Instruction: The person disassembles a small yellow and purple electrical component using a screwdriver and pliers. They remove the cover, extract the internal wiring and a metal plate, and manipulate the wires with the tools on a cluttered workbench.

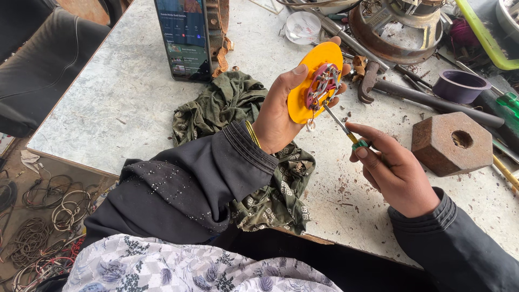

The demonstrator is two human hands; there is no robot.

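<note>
My left hand (278,111) holds an orange round plastic disc (303,100) upright above the workbench, thumb on its near face. A pink and metal switch part (321,84) with small wires sits on the disc's face. My right hand (392,170) grips a small screwdriver (346,130) with a yellow and green handle. Its metal tip touches the lower edge of the pink part.
A green rag (227,103) lies under my left arm on the metal bench (119,97). A phone (184,38) stands at the back. A rusty hexagonal block (451,143), a hammer (421,97), a purple cup (460,85) and a rusty motor housing (394,27) crowd the right.
</note>
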